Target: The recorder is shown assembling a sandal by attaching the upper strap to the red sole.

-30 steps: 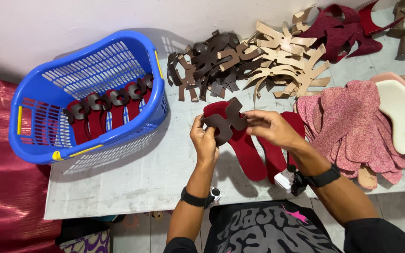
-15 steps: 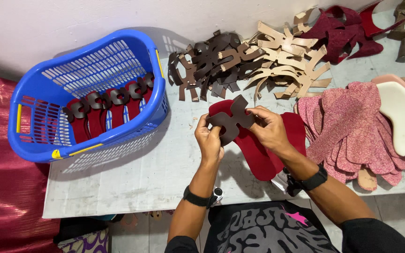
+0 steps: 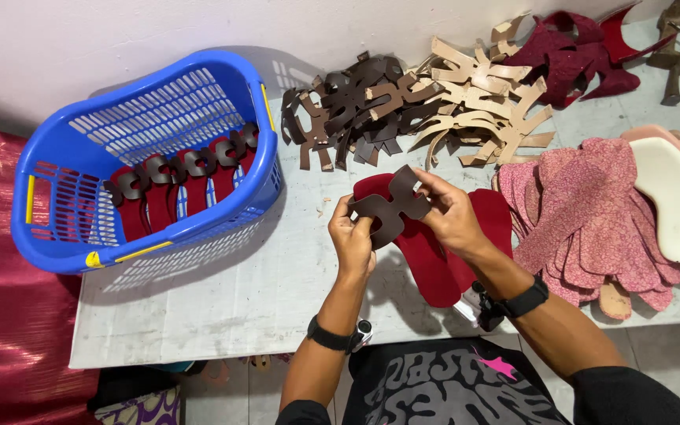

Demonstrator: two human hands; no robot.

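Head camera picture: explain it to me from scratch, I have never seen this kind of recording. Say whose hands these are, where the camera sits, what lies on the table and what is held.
There is no machine here. One person works with bare hands, and the only camera sits on that person's head, looking down. The left hand and the right hand together hold a dark brown, branching leather strap piece over a dark red flat shoe insole. They work above a pale grey table. At the left stands a blue plastic basket holding red insoles with brown straps. Along the far edge lie a heap of dark brown strap pieces and a heap of tan strap pieces. At the right lies a stack of pink speckled insoles.
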